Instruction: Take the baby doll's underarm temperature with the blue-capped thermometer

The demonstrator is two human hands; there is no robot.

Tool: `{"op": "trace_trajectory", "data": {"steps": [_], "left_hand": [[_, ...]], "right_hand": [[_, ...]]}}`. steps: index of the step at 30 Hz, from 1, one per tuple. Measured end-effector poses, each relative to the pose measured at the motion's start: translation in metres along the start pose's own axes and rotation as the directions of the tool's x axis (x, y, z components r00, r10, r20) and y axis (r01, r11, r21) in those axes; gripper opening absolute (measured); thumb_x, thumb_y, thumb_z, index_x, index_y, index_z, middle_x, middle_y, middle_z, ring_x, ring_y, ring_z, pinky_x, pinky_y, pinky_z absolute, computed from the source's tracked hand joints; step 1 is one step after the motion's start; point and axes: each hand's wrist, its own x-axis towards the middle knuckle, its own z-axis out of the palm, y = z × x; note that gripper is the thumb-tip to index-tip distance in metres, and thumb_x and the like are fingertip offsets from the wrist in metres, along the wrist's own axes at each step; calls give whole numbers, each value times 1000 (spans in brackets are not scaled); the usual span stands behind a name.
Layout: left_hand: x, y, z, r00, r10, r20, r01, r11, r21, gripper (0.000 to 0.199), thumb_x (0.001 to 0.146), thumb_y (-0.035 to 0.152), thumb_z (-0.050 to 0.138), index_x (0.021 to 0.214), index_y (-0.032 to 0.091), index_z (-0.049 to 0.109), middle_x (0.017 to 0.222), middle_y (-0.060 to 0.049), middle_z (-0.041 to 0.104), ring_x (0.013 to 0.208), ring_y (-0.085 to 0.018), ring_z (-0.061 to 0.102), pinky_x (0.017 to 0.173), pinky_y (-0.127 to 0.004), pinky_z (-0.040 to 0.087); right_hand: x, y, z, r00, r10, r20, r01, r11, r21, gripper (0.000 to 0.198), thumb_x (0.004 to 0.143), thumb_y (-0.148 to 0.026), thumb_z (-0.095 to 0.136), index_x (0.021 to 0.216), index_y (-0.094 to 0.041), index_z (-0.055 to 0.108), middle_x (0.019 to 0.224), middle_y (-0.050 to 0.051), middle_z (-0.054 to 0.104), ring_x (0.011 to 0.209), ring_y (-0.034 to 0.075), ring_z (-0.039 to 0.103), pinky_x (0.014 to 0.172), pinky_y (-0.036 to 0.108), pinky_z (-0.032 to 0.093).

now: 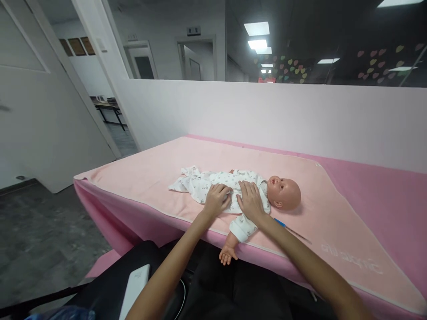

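A baby doll [284, 194] lies on its back on the table, its head to the right. It wears a white, small-patterned baby outfit [200, 186] with long legs. My left hand [216, 198] is at the outfit's middle, fingers curled and closed on the fabric; the fingertips are partly hidden. On the doll's chest rests my right hand [250, 198], fingers stretched out and thumb apart. The doll's near arm, in a sleeve [243, 227], hangs toward me over the table edge, its bare plastic hand [228, 253] palm up.
A blue-handled thin stick [292, 230] lies right of my right forearm. Beneath the doll spreads a light pink towel [147, 173] over a darker pink cloth [380, 191]. A white device [134, 286] sits on a black chair at lower left. A wall with windows stands behind.
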Motion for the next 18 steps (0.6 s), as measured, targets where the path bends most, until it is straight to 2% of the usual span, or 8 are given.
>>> {"op": "trace_trajectory", "data": {"steps": [3,5,6,7,9,11,14,18], "left_hand": [[1,-3,2,992,-114,-63,114,993,3,6,78,22,50,80,19,53,81,-4,58,79,-20,49,73,-34,35],[3,-6,5,970,-212,-122,211,977,-18,7,79,25,49,77,19,52,79,-4,58,77,-20,49,72,-35,34],[5,-8,7,956,-252,-149,250,968,-35,9,80,26,48,76,19,51,78,-4,58,76,-21,49,72,-35,33],[6,-10,9,944,-282,-171,277,959,-55,10,82,26,47,75,20,51,77,-4,58,75,-21,49,71,-35,33],[7,-13,11,930,-308,-198,297,951,-87,14,83,26,44,73,20,51,74,-3,58,74,-20,50,71,-35,32],[8,-14,13,926,-315,-209,300,949,-99,16,84,26,44,72,20,51,72,-3,58,73,-20,50,70,-35,32],[7,-14,12,928,-318,-196,305,948,-93,16,84,25,44,71,20,52,73,-3,58,72,-20,49,70,-35,32],[5,-15,11,931,-315,-183,300,948,-106,16,84,25,43,72,20,53,74,-3,59,72,-20,49,69,-34,32]], "right_hand": [[-29,11,-35,992,-110,65,113,993,-41,48,84,-21,40,130,-11,36,128,14,47,121,26,38,102,45,29],[-61,24,-63,989,-86,118,95,993,-76,46,84,-21,40,130,-14,37,125,12,50,118,25,42,101,44,30],[-79,32,-77,991,-17,136,32,993,-109,46,85,-23,40,129,-14,38,121,13,53,115,25,45,100,45,32],[-97,40,-89,988,103,111,-84,983,-162,44,84,-25,40,127,-13,40,116,14,56,111,26,48,97,46,35],[-132,56,-108,939,339,57,-315,916,-246,43,83,-33,44,119,-11,47,104,16,60,99,28,55,86,47,42],[-156,67,-120,887,450,105,-413,875,-253,34,81,-36,44,105,-14,55,99,15,62,95,28,57,82,45,44],[-163,71,-129,824,531,199,-502,846,-177,23,82,-32,41,80,-18,60,89,11,65,87,25,59,78,40,44],[-128,62,-145,720,655,228,-669,743,-23,25,81,-38,42,75,-21,61,73,5,65,67,19,60,63,31,45]]}}
